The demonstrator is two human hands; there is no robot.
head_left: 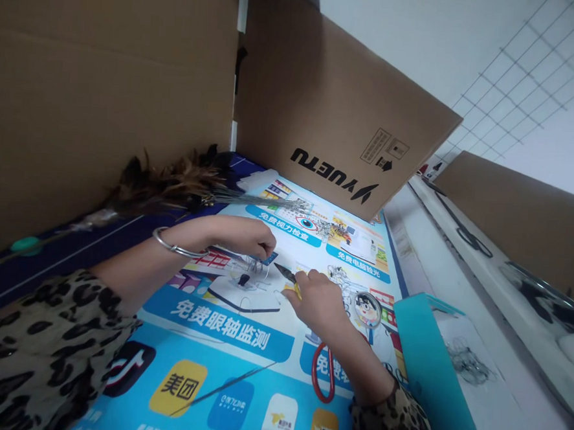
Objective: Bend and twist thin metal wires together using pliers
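Leopard sleeves point(30, 348) nearest; your left hand point(244, 237) pinches thin wire point(255, 265), right hand point(318, 301) grips pliers point(286, 273) mid-desk, tips just beside it.

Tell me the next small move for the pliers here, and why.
Probably ease the pliers a little further left. Their tips point at the small wire piece pinched in the left hand but look short of it, and the right hand grips their handle.

Glossy printed poster point(222, 328), matt brown cardboard point(323, 100) (metal bangle point(168, 243)).
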